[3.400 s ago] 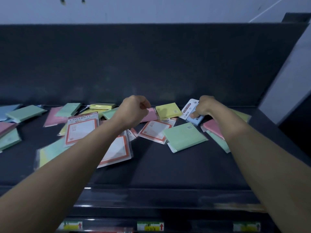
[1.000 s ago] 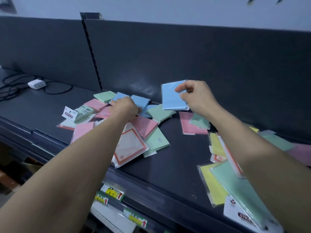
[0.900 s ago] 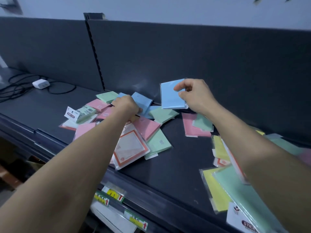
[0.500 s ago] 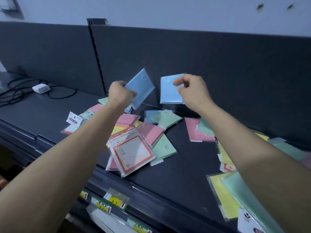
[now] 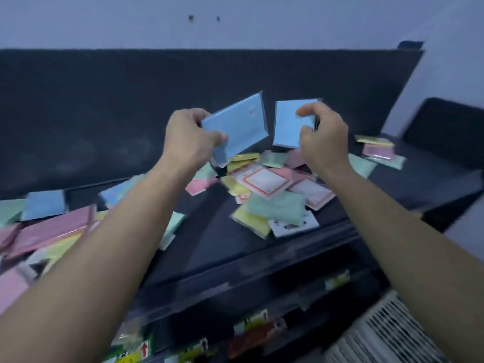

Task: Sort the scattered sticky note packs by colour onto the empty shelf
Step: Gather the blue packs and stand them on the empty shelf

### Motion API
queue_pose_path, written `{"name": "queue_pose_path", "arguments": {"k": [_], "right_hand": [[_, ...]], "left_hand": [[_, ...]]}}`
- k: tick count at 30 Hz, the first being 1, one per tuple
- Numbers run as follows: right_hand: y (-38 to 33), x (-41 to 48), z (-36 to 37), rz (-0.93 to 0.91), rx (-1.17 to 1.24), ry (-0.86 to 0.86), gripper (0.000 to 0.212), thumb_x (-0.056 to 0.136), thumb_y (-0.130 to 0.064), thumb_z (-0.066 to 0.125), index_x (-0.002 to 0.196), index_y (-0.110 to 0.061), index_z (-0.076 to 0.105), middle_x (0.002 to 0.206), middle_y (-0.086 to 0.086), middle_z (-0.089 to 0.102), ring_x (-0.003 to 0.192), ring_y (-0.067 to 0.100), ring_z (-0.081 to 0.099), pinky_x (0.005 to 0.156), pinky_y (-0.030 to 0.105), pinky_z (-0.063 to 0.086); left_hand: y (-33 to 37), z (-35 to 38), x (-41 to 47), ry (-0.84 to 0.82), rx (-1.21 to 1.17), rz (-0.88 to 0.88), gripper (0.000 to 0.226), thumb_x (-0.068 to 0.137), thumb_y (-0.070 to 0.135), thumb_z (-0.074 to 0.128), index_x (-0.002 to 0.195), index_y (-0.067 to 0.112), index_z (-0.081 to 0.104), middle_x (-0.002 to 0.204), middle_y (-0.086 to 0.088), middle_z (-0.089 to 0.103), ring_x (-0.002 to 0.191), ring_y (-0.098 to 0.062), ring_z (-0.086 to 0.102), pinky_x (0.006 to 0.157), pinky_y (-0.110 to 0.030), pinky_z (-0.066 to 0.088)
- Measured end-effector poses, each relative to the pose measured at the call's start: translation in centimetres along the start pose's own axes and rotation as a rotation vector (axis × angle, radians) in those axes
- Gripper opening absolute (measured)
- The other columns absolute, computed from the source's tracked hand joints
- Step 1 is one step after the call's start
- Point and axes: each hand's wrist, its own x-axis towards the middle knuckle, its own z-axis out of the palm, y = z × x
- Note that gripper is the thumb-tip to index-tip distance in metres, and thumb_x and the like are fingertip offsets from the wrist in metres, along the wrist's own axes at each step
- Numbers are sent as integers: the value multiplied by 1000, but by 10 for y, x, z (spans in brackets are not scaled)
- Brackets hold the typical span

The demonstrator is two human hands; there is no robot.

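Two blue sticky note packs are in the air in the head view, one per hand. The left hand (image 5: 190, 138) pinches the lower corner of the left blue pack (image 5: 241, 121), which sits tilted. The right hand (image 5: 323, 138) grips the right blue pack (image 5: 288, 124) by its right edge, thumb on the face. The packs are just beside each other, not touching, above the mixed pile (image 5: 277, 208) of pink, green and yellow packs on the dark shelf (image 5: 419, 179).

The step appears to be joining the blues into one stack and setting it down. It would help to square the tilted pack to the other before they meet, since the slick wrappers will likely slide, and to pick a bare stretch of shelf away from the pile. A third blue pack (image 5: 44, 204) lies at the left and belongs with them.

Compared with half a second ago, the held packs are closer together. The view has also swung right, so the shelf's right end now shows.
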Motion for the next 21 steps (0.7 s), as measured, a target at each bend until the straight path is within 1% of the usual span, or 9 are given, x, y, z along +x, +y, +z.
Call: {"name": "queue_pose_path", "arguments": {"k": [2, 4, 6, 8, 10, 12, 14, 18, 21], "right_hand": [[20, -11, -44, 62, -79, 85, 42, 81, 8, 41, 111, -12, 62, 97, -5, 55, 85, 9, 46, 76, 19, 34], [38, -24, -90, 145, -157, 160, 44, 83, 7, 41, 115, -16, 62, 97, -4, 52, 83, 11, 46, 78, 22, 39], [54, -39, -137, 225, -211, 239, 47, 84, 6, 42, 119, -20, 62, 103, -3, 57, 86, 9, 49, 80, 18, 39], [69, -59, -186, 262, -225, 335, 55, 83, 9, 42, 127, -21, 59, 118, 1, 61, 95, 9, 54, 82, 11, 39], [82, -84, -235, 302, -251, 420, 64, 84, 10, 41, 138, -24, 48, 124, 2, 59, 105, 13, 57, 86, 12, 43], [93, -112, -286, 354, -292, 497, 71, 84, 9, 39, 145, -28, 37, 116, 3, 62, 93, 17, 59, 77, 23, 51], [104, -142, -337, 440, -379, 589, 73, 84, 6, 40, 147, -28, 30, 113, 2, 62, 89, 17, 58, 68, 24, 49], [125, -204, -439, 601, -511, 761, 62, 83, 5, 40, 140, -20, 34, 106, 6, 58, 93, 24, 56, 79, 34, 49], [152, -247, -513, 717, -557, 858, 42, 83, 4, 46, 122, -12, 44, 104, 6, 59, 96, 27, 60, 83, 44, 52]], "left_hand": [[19, 31, -10, -109, -59, 39, 22, 74, 7, 74, 64, 18, 57, 66, 1, 54, 60, -14, 50, 52, -25, 47], [40, 65, -26, -222, -116, 84, 21, 74, 4, 72, 66, 18, 58, 66, 1, 53, 56, -11, 48, 44, -17, 41], [63, 100, -46, -333, -167, 132, 17, 74, 3, 72, 71, 15, 60, 65, 2, 52, 56, -12, 48, 42, -17, 40], [84, 137, -71, -446, -203, 188, 15, 73, 4, 73, 74, 14, 62, 67, 1, 54, 62, -15, 52, 54, -25, 46], [106, 174, -102, -568, -244, 250, 15, 70, 8, 75, 73, 16, 62, 72, -3, 59, 67, -18, 57, 64, -31, 52], [132, 211, -136, -686, -299, 290, 15, 71, 9, 75, 77, 16, 64, 78, -6, 63, 70, -18, 59, 69, -33, 55], [158, 245, -177, -807, -321, 337, 14, 75, 5, 73, 82, 14, 65, 75, -4, 61, 64, -14, 55, 62, -23, 50], [209, 310, -268, -1028, -360, 400, 12, 74, 2, 73, 83, 7, 66, 70, -4, 57, 63, -16, 51, 62, -25, 45], [241, 355, -336, -1147, -342, 438, 17, 75, 3, 72, 72, 17, 61, 68, 1, 55, 61, -14, 51, 61, -24, 45]]}}
